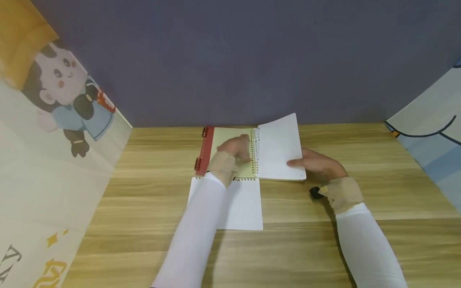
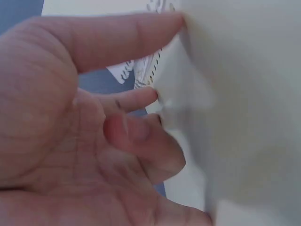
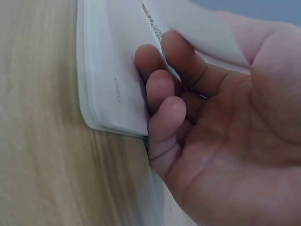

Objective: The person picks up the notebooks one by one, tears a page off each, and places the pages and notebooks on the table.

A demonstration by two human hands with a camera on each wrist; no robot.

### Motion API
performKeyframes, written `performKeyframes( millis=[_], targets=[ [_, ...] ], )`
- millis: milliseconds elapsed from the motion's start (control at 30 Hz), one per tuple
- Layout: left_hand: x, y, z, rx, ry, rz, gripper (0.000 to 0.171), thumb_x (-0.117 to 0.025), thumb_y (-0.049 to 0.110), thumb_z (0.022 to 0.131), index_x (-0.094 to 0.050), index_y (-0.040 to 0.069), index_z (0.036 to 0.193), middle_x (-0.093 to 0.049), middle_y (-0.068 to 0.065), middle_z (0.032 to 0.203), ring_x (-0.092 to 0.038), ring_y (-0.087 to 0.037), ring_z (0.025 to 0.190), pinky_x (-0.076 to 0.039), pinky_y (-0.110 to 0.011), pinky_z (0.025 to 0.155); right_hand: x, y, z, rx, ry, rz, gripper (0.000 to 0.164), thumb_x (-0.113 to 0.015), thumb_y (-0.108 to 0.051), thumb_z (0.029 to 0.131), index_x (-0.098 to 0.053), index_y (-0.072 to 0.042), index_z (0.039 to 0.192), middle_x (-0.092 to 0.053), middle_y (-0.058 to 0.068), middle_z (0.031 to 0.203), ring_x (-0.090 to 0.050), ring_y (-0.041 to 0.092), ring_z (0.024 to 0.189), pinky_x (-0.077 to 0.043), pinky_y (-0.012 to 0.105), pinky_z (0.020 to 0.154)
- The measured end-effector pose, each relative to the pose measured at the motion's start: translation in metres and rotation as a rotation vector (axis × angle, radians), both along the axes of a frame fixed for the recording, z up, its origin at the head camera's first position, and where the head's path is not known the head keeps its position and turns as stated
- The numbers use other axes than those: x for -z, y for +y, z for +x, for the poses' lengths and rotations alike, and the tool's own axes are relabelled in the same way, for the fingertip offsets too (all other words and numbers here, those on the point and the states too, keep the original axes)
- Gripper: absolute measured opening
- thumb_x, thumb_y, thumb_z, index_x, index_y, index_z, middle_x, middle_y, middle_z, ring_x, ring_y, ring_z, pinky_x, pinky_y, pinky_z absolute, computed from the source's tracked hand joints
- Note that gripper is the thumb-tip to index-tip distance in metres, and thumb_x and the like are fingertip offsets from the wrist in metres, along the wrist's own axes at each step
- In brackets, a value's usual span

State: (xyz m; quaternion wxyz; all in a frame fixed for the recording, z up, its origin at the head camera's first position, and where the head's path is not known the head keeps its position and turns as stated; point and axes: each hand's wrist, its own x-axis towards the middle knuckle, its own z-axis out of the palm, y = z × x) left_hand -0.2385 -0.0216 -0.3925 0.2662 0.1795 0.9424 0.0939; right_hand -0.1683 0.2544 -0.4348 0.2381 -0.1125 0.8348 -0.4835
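Note:
A red-edged ring notebook (image 1: pixel 205 154) lies spread at the far edge of the table, with a pale yellow page (image 1: pixel 225 136) on the left and white pages (image 1: pixel 275 148) on the right. Over the yellow page is my left hand (image 1: pixel 235 147), its thumb and fingertips against the paper; the left wrist view shows its fingers bent and apart. My right hand (image 1: pixel 320 162) pinches the lower right of a lifted white page, thumb on top. Seen from the right wrist, curled fingers (image 3: pixel 162 122) sit under that page, above the remaining pages (image 3: pixel 113 84).
A white lined sheet (image 1: pixel 245 204) with punched holes lies in front of the notebook, partly under my left forearm. A grey wall (image 1: pixel 234 60) rises right behind the table (image 1: pixel 288 248). A small black object (image 1: pixel 316 193) is beside my right wrist.

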Motion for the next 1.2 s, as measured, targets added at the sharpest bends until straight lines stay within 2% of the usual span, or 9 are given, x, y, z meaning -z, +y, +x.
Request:
performKeyframes(
  millis=[100,267,400,533,700,833,1000,1200],
  targets=[
    [0.002,-0.003,0.0,0.03,-0.02,0.001,0.09,-0.061,0.038,0.082,-0.003,0.024,0.149,0.003,0.004,0.153,-0.003,-0.024,0.138,-0.01,-0.069,0.092,0.001,-0.001,0.001,-0.006,0.002,0.001,0.067,-0.056,-0.036,0.089,-0.027,-0.009,0.143,-0.029,0.009,0.145,-0.022,0.027,0.133,-0.023,0.042,0.101],
    [0.003,-0.006,0.001,0.022,-0.044,0.019,0.093,-0.063,0.039,0.08,-0.002,0.026,0.149,0.008,0.003,0.153,0.001,-0.024,0.138,-0.005,-0.071,0.09,0.001,-0.004,0.004,-0.007,-0.001,-0.02,0.064,-0.055,-0.035,0.09,-0.028,-0.007,0.141,-0.03,0.011,0.144,-0.024,0.028,0.132,-0.024,0.041,0.101],
    [0.003,-0.007,0.004,0.01,-0.042,0.027,0.094,-0.063,0.041,0.081,0.001,0.026,0.148,0.009,0.004,0.153,0.003,-0.024,0.138,-0.002,-0.07,0.091,0.001,-0.007,0.007,0.025,-0.009,-0.024,0.06,-0.055,-0.035,0.089,-0.034,-0.009,0.139,-0.036,0.008,0.141,-0.029,0.026,0.129,-0.026,0.039,0.1],
    [0.003,-0.006,0.008,0.002,-0.026,0.034,0.093,-0.062,0.042,0.082,0.001,0.026,0.148,0.008,0.004,0.153,0.002,-0.023,0.139,-0.002,-0.069,0.091,0.0,-0.01,0.014,0.025,0.03,0.043,0.056,-0.054,-0.039,0.09,-0.038,-0.011,0.136,-0.039,0.006,0.138,-0.031,0.025,0.128,-0.026,0.04,0.1],
    [0.003,-0.005,0.009,0.002,-0.019,0.011,0.095,-0.062,0.044,0.081,0.002,0.025,0.148,0.008,0.003,0.153,0.001,-0.023,0.139,-0.004,-0.069,0.092,0.0,-0.012,0.021,-0.015,0.131,0.177,0.052,-0.049,-0.044,0.091,-0.044,-0.01,0.13,-0.046,0.009,0.131,-0.04,0.027,0.122,-0.031,0.041,0.096],
    [0.003,-0.004,0.008,0.002,-0.017,0.007,0.096,-0.063,0.043,0.08,0.003,0.024,0.148,0.007,0.002,0.153,0.0,-0.023,0.139,-0.004,-0.069,0.092,-0.002,-0.013,0.025,-0.033,0.181,0.211,0.053,-0.049,-0.043,0.092,-0.045,-0.007,0.13,-0.048,0.013,0.129,-0.043,0.029,0.119,-0.034,0.041,0.094],
    [0.002,-0.003,0.008,0.001,-0.011,0.015,0.097,-0.064,0.042,0.079,0.001,0.023,0.148,0.007,0.001,0.153,0.0,-0.024,0.139,-0.004,-0.069,0.092,-0.002,-0.012,0.026,-0.028,0.155,0.224,0.064,-0.051,-0.046,0.09,-0.037,-0.006,0.137,-0.041,0.014,0.136,-0.037,0.03,0.124,-0.031,0.042,0.096],
    [0.003,-0.003,0.006,-0.009,-0.022,0.014,0.096,-0.064,0.041,0.08,0.001,0.023,0.149,0.008,0.002,0.153,0.002,-0.023,0.138,-0.002,-0.069,0.092,0.0,-0.01,0.024,-0.012,0.108,0.19,0.069,-0.055,-0.048,0.087,-0.035,-0.006,0.138,-0.042,0.013,0.135,-0.036,0.029,0.124,-0.029,0.042,0.098]
  ],
)
